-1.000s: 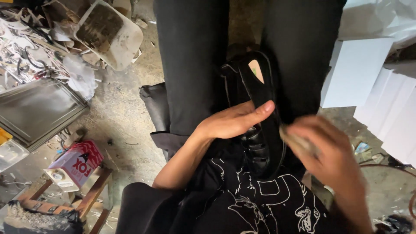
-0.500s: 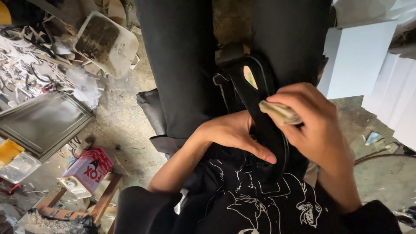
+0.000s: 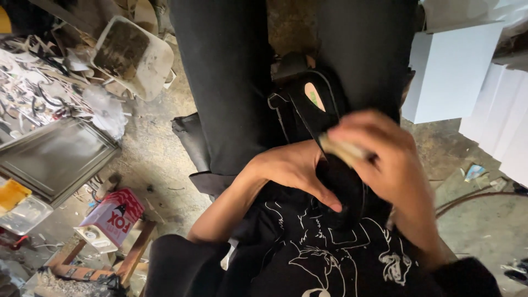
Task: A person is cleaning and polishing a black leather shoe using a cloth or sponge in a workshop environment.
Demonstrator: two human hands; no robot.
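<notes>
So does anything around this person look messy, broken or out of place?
Yes. On the floor at left, a dirty white tub lies tipped on its side beside a heap of scrap pieces, and a red carton lies toppled by a wooden stool.

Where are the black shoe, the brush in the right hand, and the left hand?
black shoe (image 3: 308, 102), head view, on its heel opening.
brush (image 3: 342, 149), head view, on its pale handle.
left hand (image 3: 291, 170), head view, on its back.

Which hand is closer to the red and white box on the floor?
The left hand. It rests on the black shoe in the lap, on the side toward the red and white box. The right hand, holding a small pale tool, is on the shoe's far side.
</notes>
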